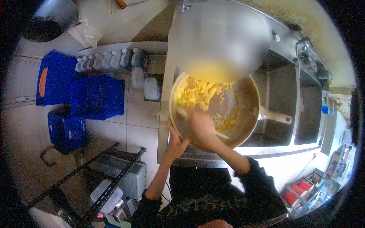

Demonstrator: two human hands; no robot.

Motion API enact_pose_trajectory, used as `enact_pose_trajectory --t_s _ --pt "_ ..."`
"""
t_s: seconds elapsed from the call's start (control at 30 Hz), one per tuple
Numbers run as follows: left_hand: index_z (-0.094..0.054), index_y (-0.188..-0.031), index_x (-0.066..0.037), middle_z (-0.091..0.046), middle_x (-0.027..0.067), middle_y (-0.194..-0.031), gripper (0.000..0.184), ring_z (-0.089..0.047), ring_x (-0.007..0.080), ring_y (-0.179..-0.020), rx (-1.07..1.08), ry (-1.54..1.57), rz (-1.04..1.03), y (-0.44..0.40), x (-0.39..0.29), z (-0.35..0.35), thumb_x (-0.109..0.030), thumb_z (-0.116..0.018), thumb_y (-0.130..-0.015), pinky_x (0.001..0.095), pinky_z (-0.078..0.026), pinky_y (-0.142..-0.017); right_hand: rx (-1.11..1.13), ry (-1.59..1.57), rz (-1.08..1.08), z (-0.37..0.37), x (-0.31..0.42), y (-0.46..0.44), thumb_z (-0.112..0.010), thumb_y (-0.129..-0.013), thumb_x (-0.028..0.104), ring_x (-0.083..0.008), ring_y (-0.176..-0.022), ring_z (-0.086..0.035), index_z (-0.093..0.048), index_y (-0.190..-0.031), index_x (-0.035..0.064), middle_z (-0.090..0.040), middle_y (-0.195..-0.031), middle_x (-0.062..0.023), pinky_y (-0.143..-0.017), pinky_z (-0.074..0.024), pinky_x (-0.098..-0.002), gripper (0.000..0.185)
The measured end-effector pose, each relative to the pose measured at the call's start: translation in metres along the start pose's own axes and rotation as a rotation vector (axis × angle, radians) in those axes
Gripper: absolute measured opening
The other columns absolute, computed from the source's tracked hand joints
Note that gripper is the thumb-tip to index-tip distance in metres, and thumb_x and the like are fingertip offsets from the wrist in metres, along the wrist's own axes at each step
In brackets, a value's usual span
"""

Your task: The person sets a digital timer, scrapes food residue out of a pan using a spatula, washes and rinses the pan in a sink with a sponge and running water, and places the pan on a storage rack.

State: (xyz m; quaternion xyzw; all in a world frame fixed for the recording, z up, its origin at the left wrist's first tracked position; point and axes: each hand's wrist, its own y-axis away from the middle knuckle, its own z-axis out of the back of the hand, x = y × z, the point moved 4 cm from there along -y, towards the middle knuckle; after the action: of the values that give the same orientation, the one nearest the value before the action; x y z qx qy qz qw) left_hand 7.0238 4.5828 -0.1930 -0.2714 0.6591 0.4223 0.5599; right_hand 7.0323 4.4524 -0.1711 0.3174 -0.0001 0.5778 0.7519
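A wide pan (243, 129) with a light handle (277, 116) pointing right sits by the sink edge. Yellow, crumbly food (197, 93) lies mostly in its far left part, with bits smeared across the bottom. My left hand (177, 145) grips the near left rim, thumb and fingers on either side. Over the pan, my right hand (202, 127) is closed round a pale spatula-like utensil (222, 135); its far end, near the food, is smeared by motion. A large blurred grey round shape (220, 34), yellow at its lower edge, hides the pan's far side.
Steel sink basins (281, 95) lie right of the pan. On the tiled floor at left are blue crates (98, 97), a row of plastic jugs (110, 59) and a black metal rack (114, 171). Red containers (300, 190) stand in a rack at lower right.
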Motion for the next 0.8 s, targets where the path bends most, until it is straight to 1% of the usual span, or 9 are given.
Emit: enact_pose_trajectory --t_s 0.07,0.13,0.23,0.33,0.43,0.6,0.67,0.73,0.8 --pt "0.006 -0.134 -0.003 -0.014 0.0163 -0.136 0.085 -0.019 0.0246 -0.124 0.057 -0.141 -0.091 -0.016 -0.008 0.008 0.001 -0.043 -0.065 0.031 -0.024 -0.099 -0.047 0.072 0.132 0.012 0.001 0.022 -0.052 -0.076 0.018 -0.0303 -0.062 -0.061 -0.046 -0.107 0.0117 -0.06 -0.07 -0.0133 -0.053 -0.049 -0.0424 0.033" --pt "0.005 -0.135 -0.003 -0.015 0.0162 -0.136 0.085 -0.018 0.0243 -0.125 0.054 0.16 0.097 -0.028 0.009 0.016 -0.001 -0.044 -0.065 0.0306 -0.021 -0.1 0.071 0.035 0.109 0.001 0.002 0.016 -0.05 -0.078 0.018 -0.0317 -0.057 -0.06 -0.045 -0.109 0.013 -0.06 -0.066 -0.0125 -0.053 -0.0494 -0.043 0.032" --pt "0.004 -0.135 -0.003 -0.015 0.0157 -0.136 0.083 -0.019 0.0238 -0.125 0.031 0.102 0.093 -0.029 0.007 0.019 -0.001 -0.042 -0.066 0.0303 -0.017 -0.101 -0.065 -0.036 -0.048 0.007 0.006 -0.038 -0.047 -0.08 0.018 -0.0313 -0.059 -0.06 -0.044 -0.11 0.0138 -0.06 -0.067 -0.0133 -0.052 -0.0495 -0.0423 0.031" --pt "0.005 -0.135 -0.002 -0.016 0.0158 -0.136 0.083 -0.018 0.0235 -0.125 0.062 0.186 0.181 -0.029 0.011 0.022 0.0 -0.041 -0.065 0.03 -0.016 -0.101 0.029 0.029 0.096 0.002 0.015 0.011 -0.045 -0.081 0.016 -0.0297 -0.059 -0.061 -0.042 -0.11 0.0118 -0.059 -0.064 -0.0128 -0.048 -0.0483 -0.0423 0.03" --pt "0.006 -0.134 0.0 -0.018 0.016 -0.135 0.083 -0.021 0.024 -0.124 0.02 -0.105 -0.004 -0.026 0.001 0.019 0.0 -0.04 -0.064 0.0313 -0.018 -0.102 0.034 -0.011 0.139 0.008 0.015 -0.002 -0.044 -0.081 0.016 -0.0299 -0.061 -0.061 -0.04 -0.111 0.0114 -0.06 -0.066 -0.0138 -0.048 -0.0479 -0.0433 0.031" --pt "0.006 -0.134 0.0 -0.018 0.0167 -0.135 0.083 -0.021 0.0247 -0.124 0.066 0.08 0.067 -0.028 -0.003 0.019 -0.001 -0.041 -0.065 0.0325 -0.018 -0.102 0.04 0.035 0.082 -0.008 0.015 0.005 -0.046 -0.08 0.014 -0.0297 -0.061 -0.061 -0.04 -0.112 0.011 -0.06 -0.064 -0.0125 -0.051 -0.0487 -0.0424 0.033" --pt "0.005 -0.133 0.0 -0.018 0.0171 -0.135 0.082 -0.022 0.025 -0.124 0.084 0.084 0.076 -0.028 -0.003 0.015 -0.001 -0.042 -0.066 0.033 -0.018 -0.102 -0.217 0.168 0.201 0.002 0.019 0.017 -0.047 -0.078 0.013 -0.0298 -0.062 -0.061 -0.04 -0.114 0.0115 -0.06 -0.066 -0.0137 -0.051 -0.0486 -0.0424 0.036" --pt "0.006 -0.133 -0.001 -0.019 0.0165 -0.134 0.079 -0.023 0.0249 -0.122 0.06 -0.168 0.01 -0.017 0.004 0.014 0.001 -0.041 -0.069 0.0337 -0.02 -0.101 -0.143 0.075 0.079 0.017 0.012 -0.032 -0.048 -0.077 0.015 -0.0307 -0.062 -0.061 -0.044 -0.112 0.0127 -0.06 -0.073 -0.0165 -0.052 -0.049 -0.0414 0.035" --pt "0.008 -0.133 -0.002 -0.019 0.0162 -0.133 0.079 -0.022 0.0247 -0.122 0.041 0.149 0.131 -0.013 -0.006 0.008 0.002 -0.04 -0.07 0.0338 -0.021 -0.1 -0.066 -0.011 -0.031 0.017 0.009 -0.033 -0.05 -0.076 0.017 -0.0315 -0.062 -0.061 -0.049 -0.11 0.0138 -0.06 -0.079 -0.0194 -0.053 -0.0495 -0.0403 0.035"
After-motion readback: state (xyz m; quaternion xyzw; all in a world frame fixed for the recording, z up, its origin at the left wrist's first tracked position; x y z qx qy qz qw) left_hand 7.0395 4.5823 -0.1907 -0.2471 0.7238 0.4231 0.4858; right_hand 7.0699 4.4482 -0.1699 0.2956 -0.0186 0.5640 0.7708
